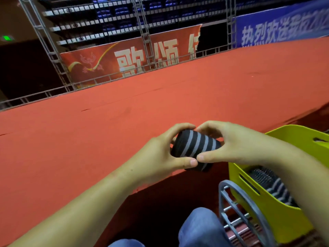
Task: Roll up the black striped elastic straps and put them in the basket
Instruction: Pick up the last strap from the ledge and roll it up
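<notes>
A rolled black strap with grey stripes point(195, 146) is held over the front edge of the red carpeted platform point(124, 125). My left hand point(165, 157) grips its left end with curled fingers, thumb underneath. My right hand point(231, 141) grips its right end, and the two thumbs nearly touch below the roll. A yellow-green basket point(277, 209) stands at the lower right, beneath my right forearm. Inside it lies another rolled striped strap point(272, 186), partly hidden by the arm.
A grey metal frame point(236, 214) sits just left of the basket. My knee in blue jeans point(199, 229) is at the bottom centre. Metal railing and red and blue banners point(128, 61) line the platform's far edge.
</notes>
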Demonstrator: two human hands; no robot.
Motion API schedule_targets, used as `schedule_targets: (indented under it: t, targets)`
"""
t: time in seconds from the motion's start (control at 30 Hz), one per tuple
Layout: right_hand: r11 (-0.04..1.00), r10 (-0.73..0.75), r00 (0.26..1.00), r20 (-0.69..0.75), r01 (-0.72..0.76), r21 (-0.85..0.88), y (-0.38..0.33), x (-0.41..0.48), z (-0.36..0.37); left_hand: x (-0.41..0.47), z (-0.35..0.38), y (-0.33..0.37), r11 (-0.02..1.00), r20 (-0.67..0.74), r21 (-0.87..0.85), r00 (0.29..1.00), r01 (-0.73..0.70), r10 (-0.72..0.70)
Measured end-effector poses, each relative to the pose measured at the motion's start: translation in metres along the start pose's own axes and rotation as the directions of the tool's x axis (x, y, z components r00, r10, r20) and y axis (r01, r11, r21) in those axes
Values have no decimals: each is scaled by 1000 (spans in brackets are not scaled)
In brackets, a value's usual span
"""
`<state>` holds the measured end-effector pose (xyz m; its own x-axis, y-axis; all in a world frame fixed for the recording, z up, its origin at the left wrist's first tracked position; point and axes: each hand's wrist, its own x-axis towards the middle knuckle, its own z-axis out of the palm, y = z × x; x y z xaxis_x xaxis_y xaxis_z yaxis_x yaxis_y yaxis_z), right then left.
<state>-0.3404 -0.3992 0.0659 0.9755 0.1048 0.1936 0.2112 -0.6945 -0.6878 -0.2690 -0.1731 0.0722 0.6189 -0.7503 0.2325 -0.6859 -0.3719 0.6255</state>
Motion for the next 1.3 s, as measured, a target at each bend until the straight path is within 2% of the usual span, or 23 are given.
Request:
schedule_targets:
  t: [0.13, 0.2, 0.37, 0.53, 0.63, 0.73, 0.87, 1.03, 1.17, 1.3]
  targets:
    - [965, 11, 999, -42, -22, -262, 22, -5, -23, 43, 20, 9, 991, 94, 108, 993, -76, 66]
    - [957, 2, 1000, -28, -10, -290, 30, -3, -25, 57, 23, 11, 981, 123, 160, 988, -111, 91]
    - [939, 76, 993, -86, -100, -328, 70, -14, -45, 112, 57, 19, 938, 246, 268, 957, -219, 154]
    - [915, 191, 970, -147, -230, -331, 107, -20, -56, 156, 94, 19, 927, 334, 245, 923, -284, 194]
    - [928, 258, 948, -185, -297, -226, 131, -21, -71, 175, 115, 11, 974, 323, 81, 930, -210, 173]
    - [924, 340, 926, -162, -361, -124, 155, -22, -96, 195, 140, 5, 992, 269, -66, 955, -110, 123]
    - [904, 365, 925, -107, -379, -197, 176, -21, -125, 218, 173, 2, 981, 248, -186, 964, -47, 93]
    - [871, 446, 891, -84, -454, -189, 197, -19, -130, 236, 202, -4, 980, 266, -200, 961, -22, 76]
    - [807, 557, 824, -99, -566, -167, 217, -18, -132, 239, 213, -11, 983, 240, -184, 969, -21, 66]
    - [651, 626, 759, -181, -636, -414, 240, -23, -134, 236, 203, -30, 992, 141, -66, 983, -109, 117]
